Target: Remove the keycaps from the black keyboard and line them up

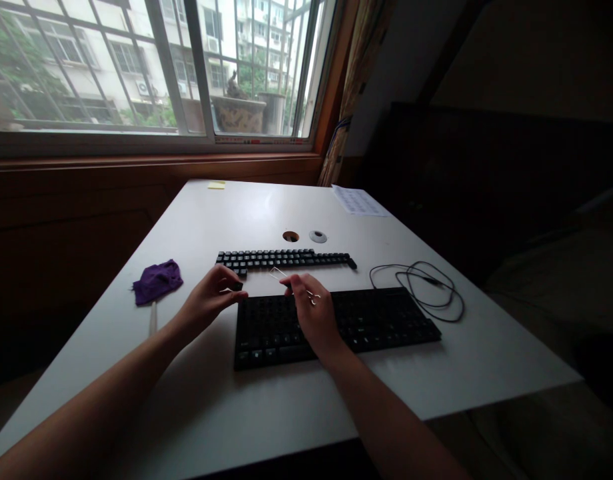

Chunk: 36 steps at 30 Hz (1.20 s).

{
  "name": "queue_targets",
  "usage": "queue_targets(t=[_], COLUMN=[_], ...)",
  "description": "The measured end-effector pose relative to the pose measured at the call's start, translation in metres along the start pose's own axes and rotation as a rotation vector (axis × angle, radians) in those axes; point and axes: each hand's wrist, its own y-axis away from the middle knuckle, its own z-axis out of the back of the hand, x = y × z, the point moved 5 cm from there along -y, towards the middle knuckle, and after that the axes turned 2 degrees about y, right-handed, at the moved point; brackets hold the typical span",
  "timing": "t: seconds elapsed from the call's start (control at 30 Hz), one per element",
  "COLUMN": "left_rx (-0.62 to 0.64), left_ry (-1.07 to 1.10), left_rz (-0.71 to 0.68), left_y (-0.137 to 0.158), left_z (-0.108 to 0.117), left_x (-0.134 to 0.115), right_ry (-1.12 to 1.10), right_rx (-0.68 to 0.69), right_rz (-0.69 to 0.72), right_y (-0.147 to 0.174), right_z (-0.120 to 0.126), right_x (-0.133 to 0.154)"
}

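Note:
My left hand (217, 291) pinches a small black keycap (236, 287) between thumb and fingertips, just above the far left corner of the black keyboard (381, 319). In my right hand (314, 313) is a wire keycap puller (277, 273), its thin metal loop pointing left and away from me. More wire shows between the fingers of that hand. The keyboard lies flat, partly covered by my right hand; caps still show along its near row, while much of its upper left is too dark to make out. Behind it, loose black keycaps (286, 257) stand in neat rows.
A purple cloth (158, 281) lies at the left, with a pale handle (153, 319) beside it. The coiled cable (436, 303) rests at the right. Farther back are a round desk hole (290, 237), its grey cover (317, 237), printed paper (359, 201) and yellow sticky notes (216, 185).

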Motion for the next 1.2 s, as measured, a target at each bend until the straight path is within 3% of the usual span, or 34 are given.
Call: queue_targets(t=[0.33, 0.6, 0.9, 1.2], left_rx=[-0.066, 0.028, 0.078, -0.007], left_ry=[-0.030, -0.020, -0.168, -0.148], left_rz=[-0.033, 0.003, -0.024, 0.015], left_y=[-0.002, 0.000, 0.002, 0.002], left_z=[0.010, 0.000, -0.003, 0.004], left_x=[0.001, 0.000, -0.001, -0.002], right_ry=[0.036, 0.079, 0.112, 0.122], right_rx=[0.012, -0.009, 0.031, 0.038], right_rz=[0.035, 0.047, 0.049, 0.064], right_y=[-0.001, 0.000, 0.001, 0.001], right_z=[0.000, -0.002, -0.005, -0.005], right_x=[0.000, -0.003, -0.006, -0.004])
